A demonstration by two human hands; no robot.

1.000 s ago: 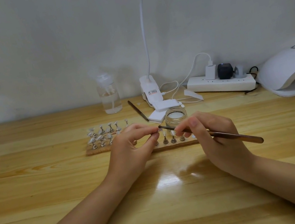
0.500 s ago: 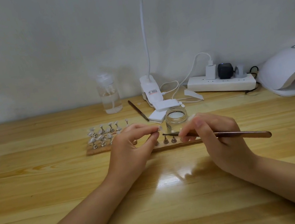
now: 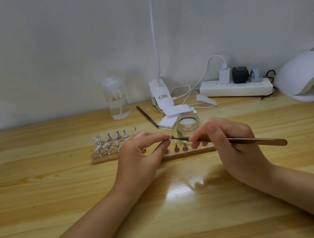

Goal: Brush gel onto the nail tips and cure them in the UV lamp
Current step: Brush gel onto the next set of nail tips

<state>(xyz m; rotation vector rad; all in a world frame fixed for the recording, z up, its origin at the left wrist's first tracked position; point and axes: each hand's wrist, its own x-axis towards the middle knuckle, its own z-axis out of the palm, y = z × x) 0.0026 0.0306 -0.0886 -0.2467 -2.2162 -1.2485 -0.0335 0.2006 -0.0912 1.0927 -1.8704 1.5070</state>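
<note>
Plain white wall is sitting behind a light, glossy wooden counter (image 3: 40,202), with everything spread along the back half of it.

Going from the left: a wooden strip base (image 3: 104,158) is carrying two rows of little metal stands topped with pale nail tips (image 3: 106,141). Behind that, near the wall, a clear plastic pump bottle with clear liquid (image 3: 116,100) is standing upright.

The left hand (image 3: 138,160) is hovering just in front of that base, its grip pinching a small stand with a whitish nail tip (image 3: 168,136) between thumb and fingertips. The tip of a slim brown nail brush (image 3: 240,142) is touching that nail tip right now. A second dark brush (image 3: 147,116) is lying on the counter behind, next to a white clip lamp (image 3: 161,97) whose neck is running up out of view, plus some white pads (image 3: 172,115).

A small clear glass jar of whitish gel (image 3: 187,125), lid off, is standing just behind the brush tip. Under the hands, another wooden strip (image 3: 189,152) is holding a few more metal stands.

The right hand (image 3: 234,147) is gripping the brown brush like a pen, handle pointing off to the right.

Further right, a white power strip (image 3: 234,89) is lying by the wall with chargers plugged in, and a white domed UV lamp (image 3: 310,75) is sitting at the far right edge, opening facing the counter.
</note>
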